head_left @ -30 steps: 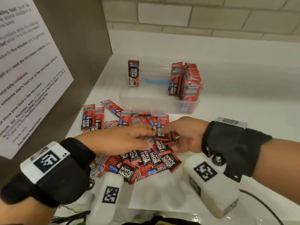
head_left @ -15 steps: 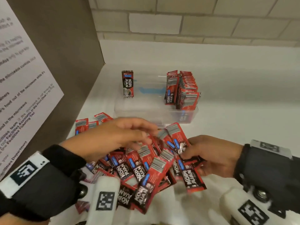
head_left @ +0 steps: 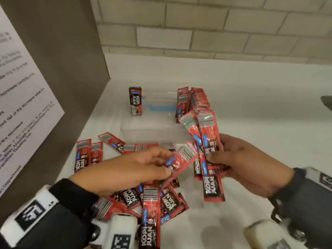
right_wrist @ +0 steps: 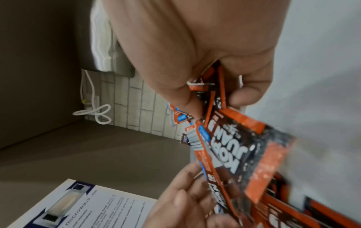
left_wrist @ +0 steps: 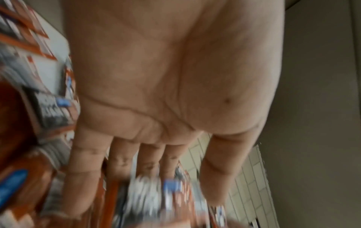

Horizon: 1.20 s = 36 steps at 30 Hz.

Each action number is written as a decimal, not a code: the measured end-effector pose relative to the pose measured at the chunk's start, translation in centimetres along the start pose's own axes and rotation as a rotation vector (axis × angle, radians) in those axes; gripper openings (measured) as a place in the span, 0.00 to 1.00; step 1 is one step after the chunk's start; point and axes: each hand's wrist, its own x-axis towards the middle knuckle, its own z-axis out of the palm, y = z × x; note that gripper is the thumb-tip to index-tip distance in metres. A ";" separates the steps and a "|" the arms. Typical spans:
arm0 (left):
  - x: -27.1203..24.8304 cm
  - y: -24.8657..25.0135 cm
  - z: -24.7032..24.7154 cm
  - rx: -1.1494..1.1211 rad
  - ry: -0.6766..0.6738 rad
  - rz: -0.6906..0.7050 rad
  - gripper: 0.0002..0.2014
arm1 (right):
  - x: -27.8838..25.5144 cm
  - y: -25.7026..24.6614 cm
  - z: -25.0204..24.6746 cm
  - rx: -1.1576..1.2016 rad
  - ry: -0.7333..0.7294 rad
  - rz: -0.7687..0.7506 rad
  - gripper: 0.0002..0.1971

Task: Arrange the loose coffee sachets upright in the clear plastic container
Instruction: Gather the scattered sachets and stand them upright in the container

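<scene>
1. Sachets [head_left: 209, 155], lifted off the counter pile [head_left: 150, 200] a second ago, fan upright in the right hand [head_left: 246, 166], which grips them.
2. Left hand [head_left: 125, 169] now pinches one sachet [head_left: 179, 159], feeding the bunch.
3. Container [head_left: 154, 133] sits behind, half filled; loading likely comes next.

Soft, even indoor light falls on the white counter [head_left: 251, 123], with faint shadows near its lower edge. The head view bends the brick wall [head_left: 215, 33] at the edges. The left wrist view is heavily motion-blurred around the sachets [left_wrist: 160, 192]; the right wrist view smears toward its lower right.
</scene>
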 end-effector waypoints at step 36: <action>1.7 3.9 0.3 -0.281 0.409 0.240 0.33 | 5.0 -1.2 5.5 0.254 -0.296 -0.246 0.26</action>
